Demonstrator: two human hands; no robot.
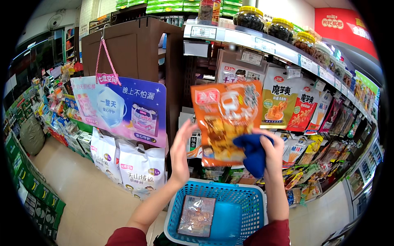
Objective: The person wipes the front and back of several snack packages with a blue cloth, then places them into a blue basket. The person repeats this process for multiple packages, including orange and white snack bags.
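An orange snack bag (226,123) is held up in front of the shelves, its printed face towards me. My right hand (272,147) grips a crumpled dark blue cloth (254,156), which lies against the bag's lower right part; whether the fingers also pinch the bag is hidden. My left hand (181,150) stands upright at the bag's left side, its fingers extended and slightly blurred; contact with the bag cannot be made out. Below both hands is a blue plastic shopping basket (238,241) with a clear-fronted packet (197,216) lying flat in its left half.
Hanging snack packets (278,98) fill the rack ahead and to the right. Above them, lidded jars (278,29) stand on a shelf. At the left, a cardboard sign (118,107) and white packages (143,169) hang beside a brown cabinet (123,52).
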